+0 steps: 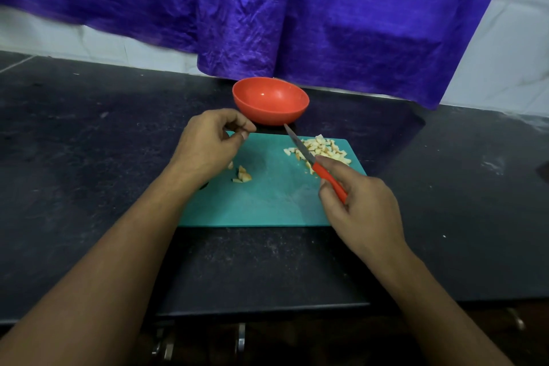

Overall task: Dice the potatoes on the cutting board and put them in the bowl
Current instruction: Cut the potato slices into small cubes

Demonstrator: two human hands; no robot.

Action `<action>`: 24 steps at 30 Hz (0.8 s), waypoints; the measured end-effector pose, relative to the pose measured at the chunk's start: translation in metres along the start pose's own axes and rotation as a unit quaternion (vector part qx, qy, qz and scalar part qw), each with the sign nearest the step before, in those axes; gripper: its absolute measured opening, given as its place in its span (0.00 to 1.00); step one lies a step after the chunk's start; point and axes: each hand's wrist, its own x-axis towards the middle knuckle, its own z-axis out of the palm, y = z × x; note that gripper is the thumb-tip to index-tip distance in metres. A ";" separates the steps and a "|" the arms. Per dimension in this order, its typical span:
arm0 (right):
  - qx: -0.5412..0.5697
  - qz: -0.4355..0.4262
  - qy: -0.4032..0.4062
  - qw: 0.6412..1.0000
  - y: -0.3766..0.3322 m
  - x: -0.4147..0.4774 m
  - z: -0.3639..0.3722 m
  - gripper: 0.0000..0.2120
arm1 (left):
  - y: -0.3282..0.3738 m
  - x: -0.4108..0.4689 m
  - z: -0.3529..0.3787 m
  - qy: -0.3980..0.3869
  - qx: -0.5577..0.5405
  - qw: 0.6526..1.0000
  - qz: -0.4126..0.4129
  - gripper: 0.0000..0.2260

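Gripped by its red handle in the right hand (362,205), the knife (315,163) is held over the diced potato (323,148) on the cutting board's (267,199) far right, the left hand (208,142) is curled, perhaps empty, and pieces could be scattered past the bowl (270,101) if swept hastily.

Red-orange bowl (270,101), plain, glossy; teal board (267,196), plain with pale scuffing; potato dice (323,148), pale cream-yellow with tan edges; knife (329,180), red-orange handle close to the bowl's shade, grey blade; counter (89,142), black with fine grey speckling and whitish smudges; cloth (297,9), vivid violet-blue, unprinted, crinkled sheen; wall (520,53), white tiles with faint grey joints.
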 end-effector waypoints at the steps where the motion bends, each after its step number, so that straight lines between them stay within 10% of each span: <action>1: 0.008 -0.005 0.000 1.000 -0.001 0.000 0.003 0.20 | 0.000 0.000 -0.003 -0.020 0.006 1.000 0.006 0.07; 15: 0.007 -0.031 -0.028 0.999 0.002 -0.003 0.013 0.21 | -0.013 0.001 -0.020 -0.222 0.135 0.965 0.033 0.12; 24: 0.012 -0.028 -0.017 0.999 0.001 -0.003 0.013 0.20 | -0.006 -0.002 0.001 -0.189 0.128 0.971 0.074 0.06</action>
